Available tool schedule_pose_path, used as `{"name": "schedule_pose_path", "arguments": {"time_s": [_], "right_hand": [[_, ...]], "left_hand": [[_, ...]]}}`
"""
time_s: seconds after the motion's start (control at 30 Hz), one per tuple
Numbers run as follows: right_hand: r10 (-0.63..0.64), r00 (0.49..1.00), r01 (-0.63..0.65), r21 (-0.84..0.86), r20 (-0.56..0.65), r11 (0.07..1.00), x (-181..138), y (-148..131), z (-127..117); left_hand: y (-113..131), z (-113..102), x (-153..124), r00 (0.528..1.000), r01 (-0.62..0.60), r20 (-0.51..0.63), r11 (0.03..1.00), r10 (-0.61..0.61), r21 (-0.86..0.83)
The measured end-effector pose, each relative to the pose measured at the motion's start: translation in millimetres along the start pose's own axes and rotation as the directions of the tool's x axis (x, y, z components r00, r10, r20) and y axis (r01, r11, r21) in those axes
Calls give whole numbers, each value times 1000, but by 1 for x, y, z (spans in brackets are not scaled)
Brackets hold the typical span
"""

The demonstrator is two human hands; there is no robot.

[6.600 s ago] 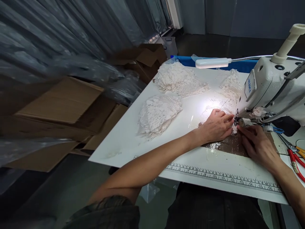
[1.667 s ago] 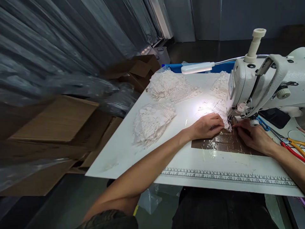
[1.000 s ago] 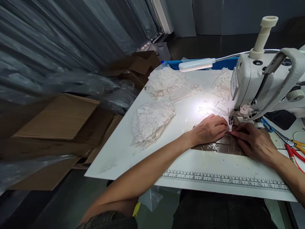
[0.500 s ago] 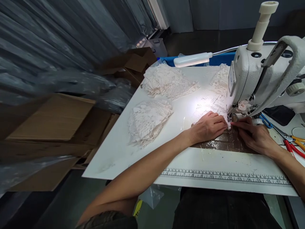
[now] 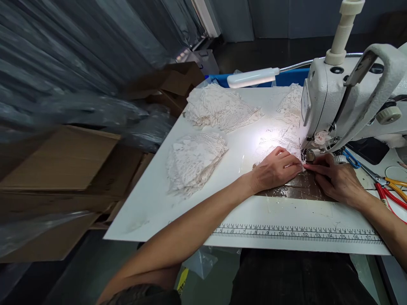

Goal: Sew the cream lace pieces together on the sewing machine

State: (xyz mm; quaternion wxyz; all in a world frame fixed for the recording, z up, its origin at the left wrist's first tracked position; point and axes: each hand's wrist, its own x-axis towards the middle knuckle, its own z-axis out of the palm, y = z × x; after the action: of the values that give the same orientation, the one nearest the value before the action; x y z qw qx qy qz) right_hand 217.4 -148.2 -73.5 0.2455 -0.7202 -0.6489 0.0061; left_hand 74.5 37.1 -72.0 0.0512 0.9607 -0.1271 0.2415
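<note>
In the head view, white lace fabric (image 5: 280,139) lies on the sewing table, left of a white sewing machine (image 5: 329,99). My left hand (image 5: 279,167) rests over its near edge, fingers curled and pressed together, tips close to the presser foot (image 5: 303,155). From the other side my right hand (image 5: 338,180) meets it, thumb and index finger pinching at the lace edge just in front of the foot. The fingers hide most of that edge. Beneath both hands is a brown, shiny taped patch (image 5: 295,189).
Two lace stacks, a far one (image 5: 219,108) and a nearer one (image 5: 197,161), lie to the left. Scissors with orange handles (image 5: 396,184), a red-handled tool (image 5: 383,194) and a black phone (image 5: 369,149) sit at right. A printed ruler (image 5: 295,234) runs along the front edge. Cardboard boxes (image 5: 63,161) stand left.
The view has shifted slightly, so the scene sits a little further left. Both hands stay at the presser foot, and less white lace shows between the fingertips.
</note>
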Motion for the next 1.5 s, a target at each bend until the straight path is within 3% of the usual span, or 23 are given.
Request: {"name": "schedule_pose_path", "arguments": {"time_s": [0.2, 0.47, 0.77, 1.17, 1.5], "right_hand": [[-42, 998, 43, 2, -55, 999, -3, 0, 1], [-125, 991, 122, -61, -50, 991, -1, -4, 0], [-139, 990, 137, -168, -4, 976, -2, -10, -2], [-165, 985, 150, -220, -52, 964, 5, -15, 2], [-81, 997, 79, -403, 14, 912, 11, -19, 2]], "left_hand": [[-1, 1, -1, 999, -44, -9, 999, 44, 12], [0, -1, 1, 995, 6, 96, 999, -2, -44], [-2, -5, 0, 992, -120, 32, 992, 120, 28], [0, -12, 0, 992, -68, 113, 994, 57, 91], [-3, -15, 2, 981, -21, 194, 995, 3, 93]]}}
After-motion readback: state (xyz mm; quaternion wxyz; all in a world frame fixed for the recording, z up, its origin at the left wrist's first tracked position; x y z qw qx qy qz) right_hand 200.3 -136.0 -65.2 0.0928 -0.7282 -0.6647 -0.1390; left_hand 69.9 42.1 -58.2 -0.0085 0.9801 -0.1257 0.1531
